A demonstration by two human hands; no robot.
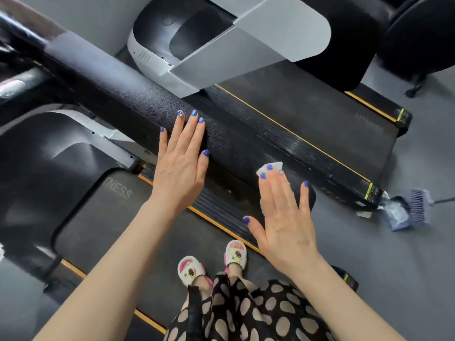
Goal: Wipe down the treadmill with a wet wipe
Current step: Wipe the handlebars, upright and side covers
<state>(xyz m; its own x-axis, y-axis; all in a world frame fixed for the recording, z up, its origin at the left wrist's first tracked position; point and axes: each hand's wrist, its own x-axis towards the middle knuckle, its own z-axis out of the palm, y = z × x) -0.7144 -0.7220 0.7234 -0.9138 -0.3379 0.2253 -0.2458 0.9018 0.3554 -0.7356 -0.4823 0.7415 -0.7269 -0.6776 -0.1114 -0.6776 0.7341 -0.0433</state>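
The right hand (285, 217) lies flat, fingers straight and spread, pressing a white wet wipe (269, 172) onto the rounded end of the black handrail (221, 141). Only a corner of the wipe shows past the fingertips, with a strip along the side of the palm; the rest is hidden under the hand. The left hand (182, 166) rests open and flat on the same rail, well apart from the wipe, fingers straight and holding nothing.

Below the hands a spotted skirt (246, 313) and two white slippers (211, 263) stand on the dark treadmill belt (103, 225), which is edged with an orange line. The print on the belt is cut off, reading "NESS".

Beyond the rail sits a second treadmill (320, 124) with a grey and white motor cover (157, 50). On the grey floor (406, 254) to the right lie a blue brush (419, 205) and a blurred bundle beside it.
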